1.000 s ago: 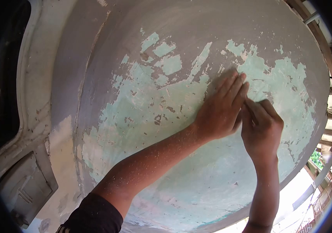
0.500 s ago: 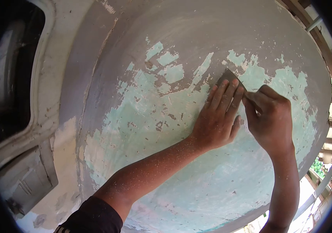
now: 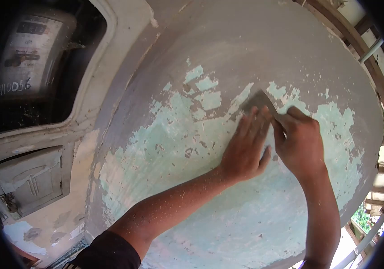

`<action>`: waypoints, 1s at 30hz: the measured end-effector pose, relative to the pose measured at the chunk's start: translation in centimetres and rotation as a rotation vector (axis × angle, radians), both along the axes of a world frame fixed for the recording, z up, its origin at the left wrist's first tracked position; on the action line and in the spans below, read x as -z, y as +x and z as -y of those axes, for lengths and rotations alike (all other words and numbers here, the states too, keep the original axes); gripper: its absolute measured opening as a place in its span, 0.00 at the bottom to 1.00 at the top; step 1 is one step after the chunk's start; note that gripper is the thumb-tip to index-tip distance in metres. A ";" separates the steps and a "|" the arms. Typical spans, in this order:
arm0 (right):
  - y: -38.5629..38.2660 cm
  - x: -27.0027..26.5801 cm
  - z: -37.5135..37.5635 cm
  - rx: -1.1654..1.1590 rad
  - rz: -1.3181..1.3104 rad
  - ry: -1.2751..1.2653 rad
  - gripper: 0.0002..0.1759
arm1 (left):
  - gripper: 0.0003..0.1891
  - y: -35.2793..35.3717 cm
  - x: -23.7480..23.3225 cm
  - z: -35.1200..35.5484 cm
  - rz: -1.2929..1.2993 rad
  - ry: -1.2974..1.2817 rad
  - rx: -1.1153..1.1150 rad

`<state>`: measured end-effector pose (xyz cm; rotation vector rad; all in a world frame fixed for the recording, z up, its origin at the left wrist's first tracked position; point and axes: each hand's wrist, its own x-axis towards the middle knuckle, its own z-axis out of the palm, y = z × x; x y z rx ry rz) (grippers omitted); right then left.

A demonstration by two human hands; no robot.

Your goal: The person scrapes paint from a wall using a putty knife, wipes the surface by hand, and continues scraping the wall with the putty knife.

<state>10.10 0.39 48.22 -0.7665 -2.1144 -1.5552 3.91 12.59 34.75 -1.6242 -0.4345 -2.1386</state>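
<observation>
I have the scraper blade (image 3: 255, 99) up against the wall (image 3: 254, 40), where ragged grey coat (image 3: 326, 58) meets the exposed pale green layer (image 3: 228, 213). My read is that the step in hand is a scraping stroke, lifting grey coat along that broken edge.

The right hand (image 3: 300, 141) is closed, its thumb and curled fingers pinching the blade's lower right side; how much of the tool lies inside the grip I cannot tell. The left hand (image 3: 244, 154) is flat and extended, its fingertips laid over the lower part of the blade and its thumb standing apart; it grasps nothing and seems to serve as the pressing hand. As I judge it, a further stroke calls for even pressure from those fingertips, a low blade angle and a firm right-hand pinch, so that a corner does not gouge the green.

The blade looks thin, stiff and dull grey, with one corner pointing up. The grey coat looks matt and smooth, breaking into jagged islands; the green is chalky and mottled, pocked with small grey flecks. Pale specks dot the left forearm (image 3: 169, 208) above a dark sleeve (image 3: 111, 249). The wall looks bulged to me, perhaps only through the wide lens. Off to the left sit a rounded pale window frame (image 3: 91, 87) and a small rectangular hatch (image 3: 32, 179) with peeling paint.
</observation>
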 end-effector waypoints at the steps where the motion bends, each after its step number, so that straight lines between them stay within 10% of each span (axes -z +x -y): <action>1: 0.7 0.0 1.0 0.029 -0.001 0.001 0.01 | 0.40 0.0 -0.1 0.0 -0.054 0.003 -0.018; 30: 6.6 -4.6 2.5 0.001 -0.075 -0.060 0.08 | 0.26 6.1 -8.6 0.2 0.120 0.072 -0.185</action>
